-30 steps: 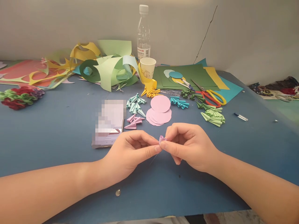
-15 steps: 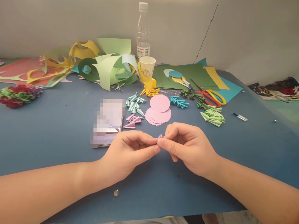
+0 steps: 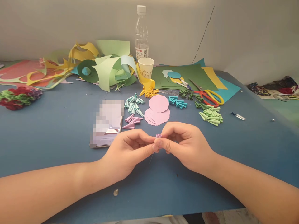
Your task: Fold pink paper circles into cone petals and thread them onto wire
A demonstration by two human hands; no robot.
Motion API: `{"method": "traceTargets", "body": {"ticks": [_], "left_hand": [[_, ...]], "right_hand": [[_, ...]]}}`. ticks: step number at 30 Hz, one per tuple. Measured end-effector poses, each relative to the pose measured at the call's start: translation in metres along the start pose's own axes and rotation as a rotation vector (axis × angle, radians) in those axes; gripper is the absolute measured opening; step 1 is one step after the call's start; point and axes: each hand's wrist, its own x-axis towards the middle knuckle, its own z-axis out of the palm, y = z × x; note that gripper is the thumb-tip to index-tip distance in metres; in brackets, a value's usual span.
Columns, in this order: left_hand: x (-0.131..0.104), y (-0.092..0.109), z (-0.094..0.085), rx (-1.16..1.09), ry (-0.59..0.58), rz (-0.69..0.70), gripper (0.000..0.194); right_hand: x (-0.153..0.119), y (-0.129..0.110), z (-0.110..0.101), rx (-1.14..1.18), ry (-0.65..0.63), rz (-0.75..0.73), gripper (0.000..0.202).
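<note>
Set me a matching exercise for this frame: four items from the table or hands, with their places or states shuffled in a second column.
Items:
1. small purple paper piece
2. pink discs
3. paper cup
4. phone

Places or states:
A. partly hiding the bottle
B. just left of the purple cones
C. pinched by the left hand and right hand
D. overlapping one another

Pairs: 1-C, 2-D, 3-A, 4-B
</note>
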Motion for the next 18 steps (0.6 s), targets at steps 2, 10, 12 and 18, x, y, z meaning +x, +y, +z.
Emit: {"method": "traceTargets", "body": {"ticks": [2,10,12,18], "left_hand": [[-0.0007,0.0009,0.0012,0.008,-0.004,0.004,0.006],[-0.0013,0.0023,0.0013,0.086,-0.025,-0.014,0.005],[-0.0009,0.0028,0.0004,0.100,-0.032,-0.015,0.005],[0.0004,0.0026,-0.0021,0.071,0.000,-0.015,0.006]], "right_hand": [[-0.0006,0.0002,-0.0001,0.014,-0.001,-0.007,0.024],[0.0006,0.0002,0.0003,0.071,0.012,0.022,0.028],[0.0014,0.0008,0.0001,0.077,0.021,0.045,0.028],[0.0027,0.0025,-0.0009,0.089,0.022,0.089,0.031]]}}
